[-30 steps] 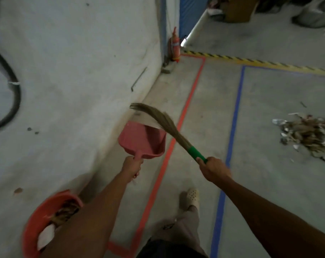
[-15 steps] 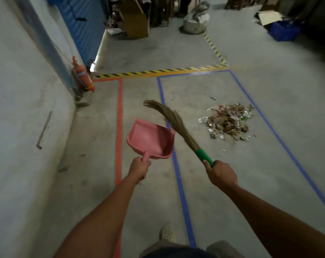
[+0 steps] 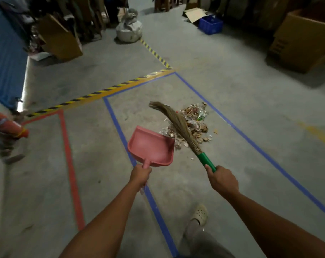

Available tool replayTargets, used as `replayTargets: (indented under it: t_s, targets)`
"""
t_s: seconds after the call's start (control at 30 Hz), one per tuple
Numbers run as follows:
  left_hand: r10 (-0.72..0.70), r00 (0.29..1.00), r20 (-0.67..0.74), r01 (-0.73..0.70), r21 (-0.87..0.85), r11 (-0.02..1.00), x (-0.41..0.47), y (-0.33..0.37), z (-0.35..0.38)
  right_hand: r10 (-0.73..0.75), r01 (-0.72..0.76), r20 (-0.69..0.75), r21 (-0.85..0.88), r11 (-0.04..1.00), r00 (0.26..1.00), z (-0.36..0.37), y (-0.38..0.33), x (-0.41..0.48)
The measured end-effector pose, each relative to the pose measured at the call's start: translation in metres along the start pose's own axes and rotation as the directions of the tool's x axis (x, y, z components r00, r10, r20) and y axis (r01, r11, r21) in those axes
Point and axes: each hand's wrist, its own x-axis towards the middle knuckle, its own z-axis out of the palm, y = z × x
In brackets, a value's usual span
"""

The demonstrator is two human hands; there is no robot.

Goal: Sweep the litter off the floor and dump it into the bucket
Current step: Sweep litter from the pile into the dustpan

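Warehouse, taped concrete floor (image 3: 232,86), cardboard boxes (image 3: 303,40)

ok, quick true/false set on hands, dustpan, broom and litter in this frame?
1. The left hand holds the pink dustpan by its handle. True.
2. The dustpan is full of litter. False: it looks empty.
3. The right hand holds the broom at its green grip. True.
4. The litter pile lies inside the blue tape outline. True.
5. A bucket stands beside the pile. False: no bucket is in view.
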Motion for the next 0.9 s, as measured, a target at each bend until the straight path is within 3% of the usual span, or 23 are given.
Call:
replayTargets:
  t_s: [0.37, 0.9]
  targets:
    - [-0.069, 0.998, -0.014, 0.070, 0.056, 0.996, 0.129, 0.148, 0.080, 0.044, -0.044, 0.127, -0.005, 0.999, 0.991, -0.058, 0.015, 0.192]
    - [-0.196, 0.975, 0.099, 0.179, 0.160, 0.971, 0.348, 0.225, 0.164, 0.183, -0.170, 0.263, -0.068, 0.983, 0.947, -0.042, 0.000, 0.425]
